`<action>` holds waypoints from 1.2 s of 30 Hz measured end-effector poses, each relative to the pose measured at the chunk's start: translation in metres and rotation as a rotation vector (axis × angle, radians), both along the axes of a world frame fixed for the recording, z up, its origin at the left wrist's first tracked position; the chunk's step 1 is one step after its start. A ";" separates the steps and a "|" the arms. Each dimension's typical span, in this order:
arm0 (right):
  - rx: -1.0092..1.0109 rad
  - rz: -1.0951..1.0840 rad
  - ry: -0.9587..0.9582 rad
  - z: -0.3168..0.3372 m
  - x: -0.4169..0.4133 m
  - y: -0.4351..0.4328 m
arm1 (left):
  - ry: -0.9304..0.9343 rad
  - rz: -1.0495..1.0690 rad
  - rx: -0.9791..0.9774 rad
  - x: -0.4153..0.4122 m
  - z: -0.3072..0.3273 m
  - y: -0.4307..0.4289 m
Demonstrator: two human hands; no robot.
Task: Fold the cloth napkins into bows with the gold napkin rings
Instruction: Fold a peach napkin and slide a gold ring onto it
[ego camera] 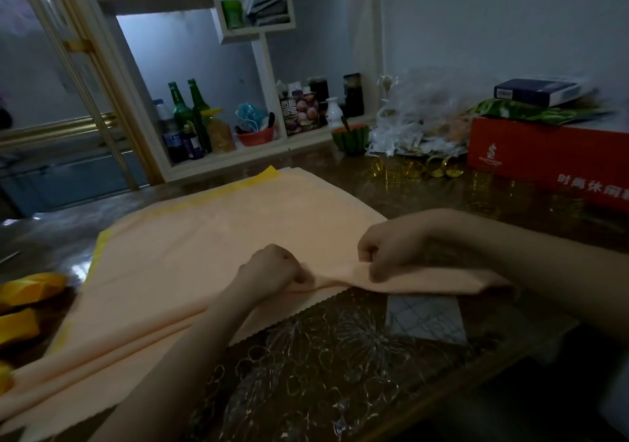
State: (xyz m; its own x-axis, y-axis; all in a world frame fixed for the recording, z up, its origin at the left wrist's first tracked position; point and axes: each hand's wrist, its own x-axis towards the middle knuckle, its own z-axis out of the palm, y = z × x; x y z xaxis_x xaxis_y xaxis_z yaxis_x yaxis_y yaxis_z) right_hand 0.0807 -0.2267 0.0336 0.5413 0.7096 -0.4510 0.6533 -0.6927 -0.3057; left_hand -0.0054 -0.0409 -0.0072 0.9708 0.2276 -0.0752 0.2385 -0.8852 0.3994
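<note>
Nearest me, the left hand (272, 269) and right hand (391, 247) pinched a fold of the peach napkin (190, 237), fingers curled on it. It lay on the surface (323, 356), gold rings (439, 166) well apart behind.

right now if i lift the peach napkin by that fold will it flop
Probably yes: the peach napkin bunches into soft creases where the left hand and right hand pinch it. Likely light, being thin. May slide on the glossy table.

One peach napkin (211, 237), two green bottles (179, 112), one red box (544, 156); one left hand (272, 268), one right hand (391, 247)
</note>
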 end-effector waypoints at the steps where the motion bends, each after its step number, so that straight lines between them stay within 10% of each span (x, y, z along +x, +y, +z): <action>1: 0.028 -0.009 0.110 0.002 -0.010 0.002 | 0.051 0.000 -0.048 -0.002 0.006 -0.001; 6: 0.380 0.040 0.338 -0.019 -0.064 0.030 | 0.128 -0.015 -0.201 -0.010 0.017 0.005; 10: 0.280 0.286 0.365 -0.028 -0.070 0.049 | 0.153 -0.077 -0.173 -0.014 0.013 0.011; 15: 0.698 0.024 0.240 -0.019 -0.023 0.049 | 0.210 -0.033 -0.116 -0.012 0.015 0.012; 29: 0.326 0.331 0.154 -0.028 0.008 0.076 | 0.070 0.139 -0.273 -0.011 0.023 0.041; 36: 0.374 0.354 -0.052 -0.037 0.009 0.074 | 0.340 0.033 -0.080 -0.018 0.030 0.065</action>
State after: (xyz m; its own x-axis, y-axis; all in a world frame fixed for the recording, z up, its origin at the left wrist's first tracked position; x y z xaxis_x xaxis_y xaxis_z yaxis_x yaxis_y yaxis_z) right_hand 0.0896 -0.1522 -0.0032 0.2537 0.9610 -0.1101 0.8487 -0.2758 -0.4512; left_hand -0.0236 0.0241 0.0232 0.8792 0.2391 -0.4122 0.3983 -0.8437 0.3600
